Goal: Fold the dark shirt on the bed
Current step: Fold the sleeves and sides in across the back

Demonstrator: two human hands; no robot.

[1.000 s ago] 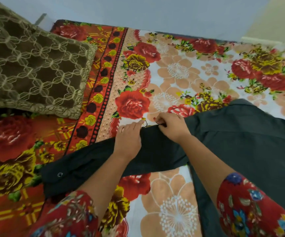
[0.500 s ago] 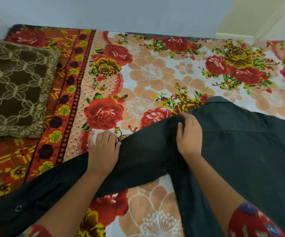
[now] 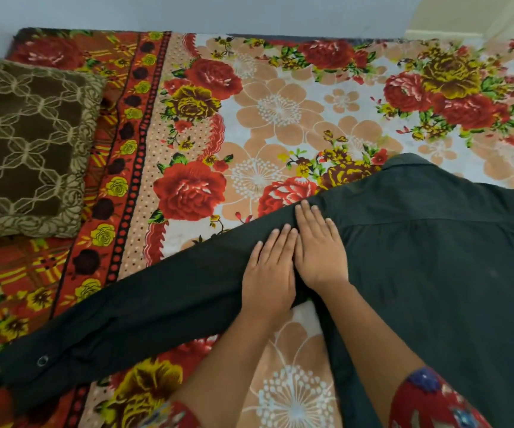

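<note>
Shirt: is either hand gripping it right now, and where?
Nothing is gripped. The left hand and right hand lie flat, fingers extended, side by side on the shirt where the sleeve meets the body.

A floral-sheeted bed (image 3: 280, 112) carries the dark shirt (image 3: 434, 288) and a brown cushion (image 3: 27, 146).

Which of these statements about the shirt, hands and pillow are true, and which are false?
1. Both hands lie flat on the shirt. True: left hand and right hand press side by side.
2. The sleeve is folded over the shirt's body. False: it stretches out to the left across the bedsheet.
3. The pillow sits on the shirt. False: it lies apart, at the far left.
4. A button shows at the cuff. True.
</note>
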